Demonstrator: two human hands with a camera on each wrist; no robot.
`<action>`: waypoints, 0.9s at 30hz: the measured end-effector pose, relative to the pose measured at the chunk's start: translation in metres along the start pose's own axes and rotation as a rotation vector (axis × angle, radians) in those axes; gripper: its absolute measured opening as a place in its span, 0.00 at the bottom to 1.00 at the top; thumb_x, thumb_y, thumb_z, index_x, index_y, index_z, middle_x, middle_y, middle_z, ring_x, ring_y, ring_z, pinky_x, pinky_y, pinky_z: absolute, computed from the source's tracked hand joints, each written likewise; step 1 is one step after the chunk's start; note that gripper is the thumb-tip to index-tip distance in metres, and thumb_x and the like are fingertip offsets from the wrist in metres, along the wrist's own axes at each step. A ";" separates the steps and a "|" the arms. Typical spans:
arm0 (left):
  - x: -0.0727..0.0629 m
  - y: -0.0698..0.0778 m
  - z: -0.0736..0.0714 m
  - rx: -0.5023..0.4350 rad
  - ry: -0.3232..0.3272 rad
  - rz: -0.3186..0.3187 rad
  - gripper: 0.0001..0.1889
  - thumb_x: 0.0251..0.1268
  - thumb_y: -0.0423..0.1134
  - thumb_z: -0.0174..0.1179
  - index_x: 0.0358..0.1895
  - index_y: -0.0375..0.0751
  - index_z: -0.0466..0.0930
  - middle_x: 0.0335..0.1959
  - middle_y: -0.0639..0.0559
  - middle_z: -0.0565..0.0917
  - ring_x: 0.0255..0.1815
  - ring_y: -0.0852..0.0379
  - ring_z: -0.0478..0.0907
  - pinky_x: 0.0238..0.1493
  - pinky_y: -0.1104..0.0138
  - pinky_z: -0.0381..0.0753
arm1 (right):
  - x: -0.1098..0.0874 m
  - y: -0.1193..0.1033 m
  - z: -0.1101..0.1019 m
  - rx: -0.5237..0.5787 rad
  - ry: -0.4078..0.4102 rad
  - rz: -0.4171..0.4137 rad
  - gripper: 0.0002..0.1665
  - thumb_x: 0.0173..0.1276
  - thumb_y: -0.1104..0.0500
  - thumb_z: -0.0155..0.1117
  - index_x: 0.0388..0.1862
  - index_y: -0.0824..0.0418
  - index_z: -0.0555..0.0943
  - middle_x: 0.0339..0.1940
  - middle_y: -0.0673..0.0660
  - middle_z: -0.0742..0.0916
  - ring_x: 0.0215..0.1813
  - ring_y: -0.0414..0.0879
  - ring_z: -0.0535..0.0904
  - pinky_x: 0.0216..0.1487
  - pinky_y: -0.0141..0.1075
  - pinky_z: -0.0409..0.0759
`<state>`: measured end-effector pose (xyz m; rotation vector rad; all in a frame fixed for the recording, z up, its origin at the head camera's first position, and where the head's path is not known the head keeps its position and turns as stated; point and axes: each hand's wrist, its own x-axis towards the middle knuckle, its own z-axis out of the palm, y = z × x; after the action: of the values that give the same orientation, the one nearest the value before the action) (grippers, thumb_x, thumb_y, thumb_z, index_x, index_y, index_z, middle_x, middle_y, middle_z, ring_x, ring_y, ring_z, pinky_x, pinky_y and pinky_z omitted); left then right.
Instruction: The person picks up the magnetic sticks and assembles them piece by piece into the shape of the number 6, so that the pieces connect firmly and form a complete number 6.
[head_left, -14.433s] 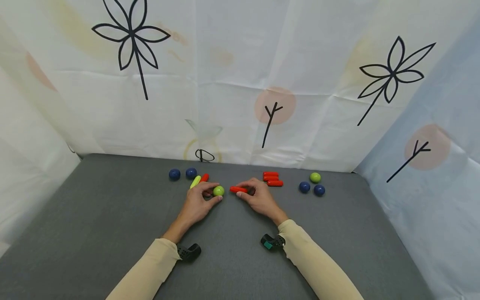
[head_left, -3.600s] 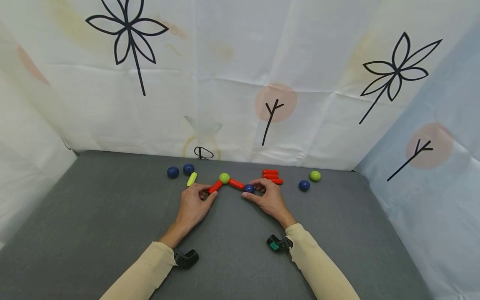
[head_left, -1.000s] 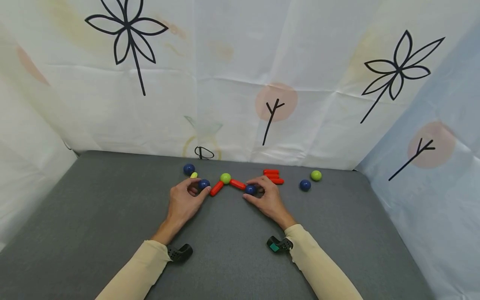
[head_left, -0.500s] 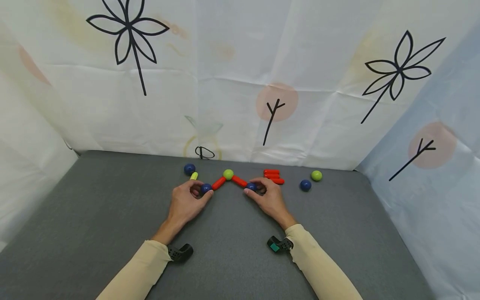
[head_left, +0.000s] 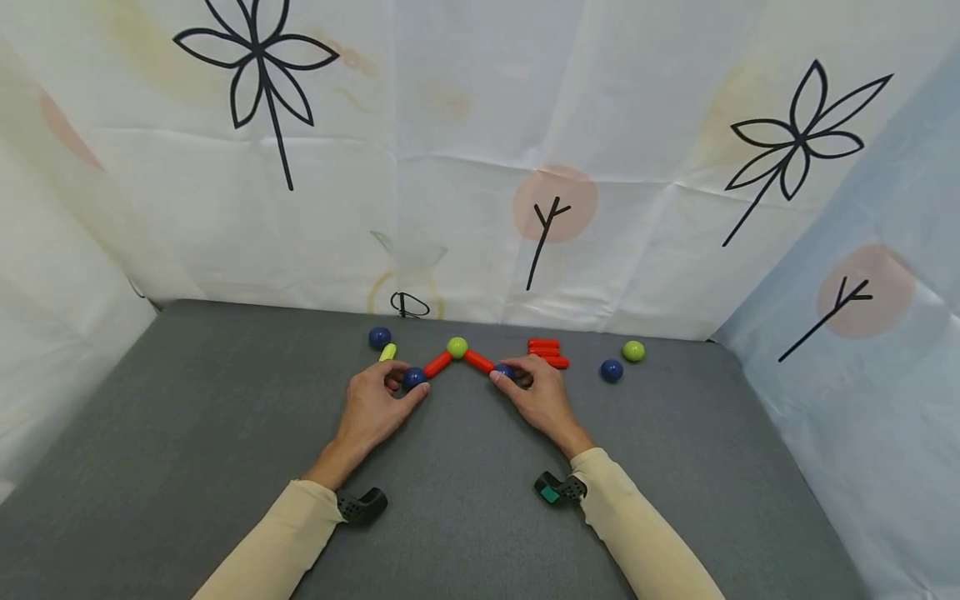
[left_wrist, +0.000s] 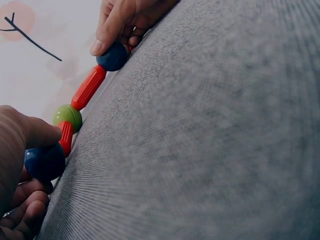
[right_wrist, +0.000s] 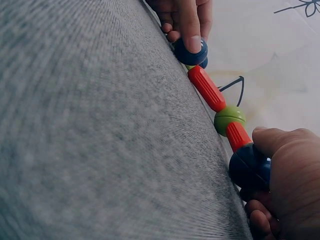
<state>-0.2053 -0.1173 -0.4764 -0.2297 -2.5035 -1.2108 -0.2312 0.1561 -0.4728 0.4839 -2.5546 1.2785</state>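
Observation:
My left hand pinches a blue ball between thumb and fingers, at the near end of the left red ribbed rod. My right hand holds another blue ball at the outer end of the right red rod. Both rods meet at a green ball, so the chain forms a wide upside-down V on the table. In the left wrist view the thumb lies over the top of the left blue ball. That ball looks to be touching its rod.
Behind my left hand are a loose blue ball and a yellow-green rod, partly hidden. Several red rods lie behind my right hand. Farther right sit a blue ball and a green ball. A white printed cloth borders the grey table.
The left hand let go of the left red rod, took a blue ball from the back left and brought it to that rod's end. The V shifted slightly right; the right hand kept its ball.

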 end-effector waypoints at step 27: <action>0.001 -0.002 0.001 -0.006 -0.008 0.001 0.20 0.57 0.43 0.76 0.48 0.34 0.85 0.34 0.45 0.84 0.34 0.51 0.79 0.40 0.56 0.78 | 0.022 -0.015 0.022 -0.088 0.020 -0.011 0.13 0.62 0.60 0.78 0.45 0.62 0.88 0.40 0.57 0.87 0.42 0.51 0.81 0.45 0.45 0.77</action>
<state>-0.2073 -0.1176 -0.4782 -0.2387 -2.5065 -1.2201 -0.2470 0.1259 -0.4670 0.4632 -2.5752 1.1551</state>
